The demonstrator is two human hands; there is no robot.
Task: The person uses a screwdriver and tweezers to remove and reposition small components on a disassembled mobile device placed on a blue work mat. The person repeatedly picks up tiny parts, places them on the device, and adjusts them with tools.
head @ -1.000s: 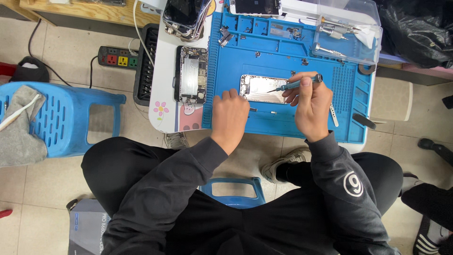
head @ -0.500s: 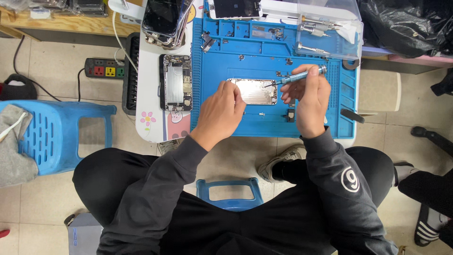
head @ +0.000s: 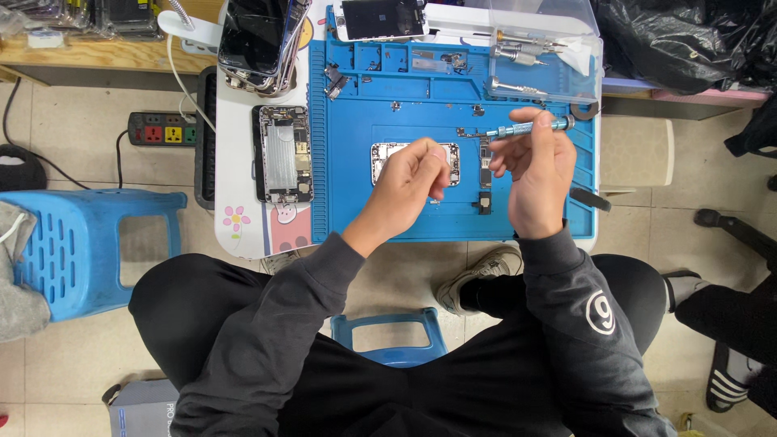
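My right hand [head: 530, 174] grips a blue-handled screwdriver [head: 534, 126], lifted above the blue work mat [head: 348, 186] with the tip pointing left. My left hand [head: 411, 182] hovers over a small opened phone body [head: 387, 154] lying on the mat; its fingers are curled with thumb and fingertips pinched, and I cannot tell if a tiny part sits between them. Small dark phone parts [head: 484, 174] lie on the mat between the two hands.
A second opened phone [head: 282, 154] lies on the white table left of the mat. Stacked phones [head: 259, 40], a screen [head: 382, 18] and a clear box with tools [head: 534, 48] sit at the back. A blue stool [head: 73, 251], a power strip [head: 162, 128] and black bags [head: 688, 40] surround the table.
My right hand has lifted the screwdriver off the phone body and moved it right. My left hand rose from the phone and curled its fingers. The camera view shifted slightly.
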